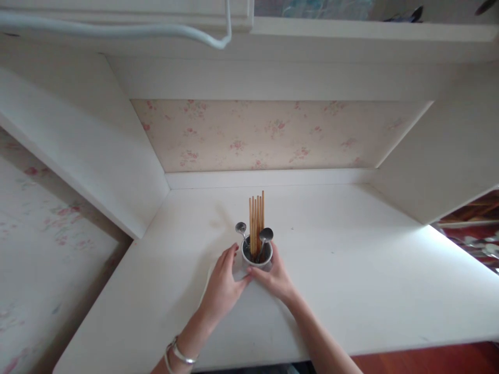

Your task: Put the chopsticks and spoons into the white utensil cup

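A small metal cup (256, 261) stands on the white desk (351, 270), near its middle. Several wooden chopsticks (256, 223) stand upright in the cup. Two metal spoons lean in it too, one (240, 229) to the left and one (266, 236) to the right. My left hand (223, 284) wraps the cup's left side, fingers curved along the wall. My right hand (276, 278) cups the right side, thumb at the front. Bracelets circle my left wrist (177, 353).
The desk sits in a white alcove with slanted side panels and floral wallpaper (268, 135) at the back. A white cable (117, 31) runs across the top. A floral surface lies at the left. Red flooring shows at the lower right.
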Demonstrator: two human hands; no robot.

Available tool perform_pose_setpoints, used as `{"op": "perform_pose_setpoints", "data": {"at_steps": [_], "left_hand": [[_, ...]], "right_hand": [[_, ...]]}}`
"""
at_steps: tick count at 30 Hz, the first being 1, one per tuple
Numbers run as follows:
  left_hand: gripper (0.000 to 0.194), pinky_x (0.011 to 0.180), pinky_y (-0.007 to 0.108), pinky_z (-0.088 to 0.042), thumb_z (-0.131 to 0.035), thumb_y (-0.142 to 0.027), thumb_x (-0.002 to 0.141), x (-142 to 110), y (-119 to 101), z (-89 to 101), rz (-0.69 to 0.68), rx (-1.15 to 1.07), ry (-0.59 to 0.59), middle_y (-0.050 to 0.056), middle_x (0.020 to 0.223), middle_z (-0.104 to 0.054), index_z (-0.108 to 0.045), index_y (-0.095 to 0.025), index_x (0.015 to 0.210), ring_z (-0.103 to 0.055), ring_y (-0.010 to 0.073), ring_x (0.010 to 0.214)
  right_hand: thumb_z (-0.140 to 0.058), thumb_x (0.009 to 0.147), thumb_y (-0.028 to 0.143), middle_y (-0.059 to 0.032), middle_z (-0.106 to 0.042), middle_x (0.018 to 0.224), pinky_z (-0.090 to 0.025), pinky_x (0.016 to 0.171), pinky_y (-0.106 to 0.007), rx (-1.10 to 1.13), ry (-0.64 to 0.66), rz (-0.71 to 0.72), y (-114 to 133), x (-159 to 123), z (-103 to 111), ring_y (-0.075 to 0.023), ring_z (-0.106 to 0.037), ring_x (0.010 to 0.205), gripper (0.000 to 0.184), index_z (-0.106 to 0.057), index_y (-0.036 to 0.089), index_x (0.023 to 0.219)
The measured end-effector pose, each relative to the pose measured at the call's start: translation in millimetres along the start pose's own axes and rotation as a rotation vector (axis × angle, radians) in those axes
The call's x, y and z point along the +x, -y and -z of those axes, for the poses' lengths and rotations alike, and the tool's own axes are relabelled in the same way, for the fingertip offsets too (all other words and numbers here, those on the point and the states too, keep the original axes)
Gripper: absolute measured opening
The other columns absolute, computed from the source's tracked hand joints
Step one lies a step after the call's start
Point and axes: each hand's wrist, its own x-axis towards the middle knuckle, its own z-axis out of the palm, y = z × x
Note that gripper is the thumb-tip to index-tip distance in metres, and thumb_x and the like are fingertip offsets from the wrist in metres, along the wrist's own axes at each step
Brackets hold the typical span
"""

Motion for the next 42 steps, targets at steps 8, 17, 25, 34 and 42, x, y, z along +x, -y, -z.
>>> {"op": "perform_pose_setpoints", "data": {"at_steps": [8, 17, 25, 34, 42], "left_hand": [[0.029, 0.086, 0.038, -0.048, -0.057, -0.027, 0.082, -36.7, 23.8, 55.5, 0.185, 0.677, 0.124, 0.009, 0.101, -0.064, -0.057, -0.018, 0.110, -0.063, 0.0263, 0.096], [0.026, 0.069, 0.028, -0.045, -0.041, -0.028, 0.090, -7.2, 16.2, 74.2, 0.308, 0.678, 0.232, 0.005, 0.086, -0.073, -0.066, -0.024, 0.091, -0.068, 0.0224, 0.080], [0.035, 0.074, 0.027, -0.051, -0.056, -0.050, 0.083, 32.4, -56.4, 63.8, 0.199, 0.062, 0.002, 0.003, 0.085, -0.074, -0.066, -0.018, 0.096, -0.069, 0.0203, 0.080], [0.026, 0.075, 0.027, -0.050, -0.053, -0.042, 0.086, 59.7, -63.3, 9.4, 0.024, 0.245, 0.026, 0.003, 0.088, -0.075, -0.067, -0.021, 0.094, -0.069, 0.0191, 0.083], [0.022, 0.079, 0.032, -0.047, -0.054, -0.031, 0.086, 46.1, -52.5, -8.0, -0.052, 0.471, -0.015, 0.000, 0.084, -0.072, -0.053, -0.024, 0.107, -0.067, 0.0211, 0.086]], "right_hand": [[-0.080, 0.066, 0.036, -0.0088, -0.062, 0.119, -0.044, 0.096, -0.049, -0.118, -0.016, -0.034, -9.7, 0.1, 4.5, -0.0300, -0.058, 0.110, 0.070, -0.047, 0.026, 0.127], [-0.080, 0.065, 0.039, -0.0072, -0.059, 0.122, -0.042, 0.098, -0.046, -0.183, -0.017, -0.036, -7.8, -1.1, 4.8, -0.0286, -0.055, 0.114, 0.072, -0.046, 0.026, 0.127], [-0.079, 0.067, 0.036, -0.0063, -0.058, 0.120, -0.044, 0.096, -0.043, -0.193, -0.019, -0.019, -4.2, -2.1, 4.9, -0.0271, -0.056, 0.111, 0.068, -0.046, 0.027, 0.126], [-0.077, 0.069, 0.033, -0.0077, -0.057, 0.120, -0.044, 0.096, -0.040, -0.188, -0.011, 0.034, -2.3, -2.5, 5.4, -0.0259, -0.055, 0.111, 0.067, -0.047, 0.023, 0.127], [-0.078, 0.067, 0.035, -0.0089, -0.059, 0.118, -0.046, 0.093, -0.041, -0.183, -0.026, 0.065, -1.5, -0.7, 6.3, -0.0277, -0.056, 0.109, 0.066, -0.048, 0.021, 0.125]]}}
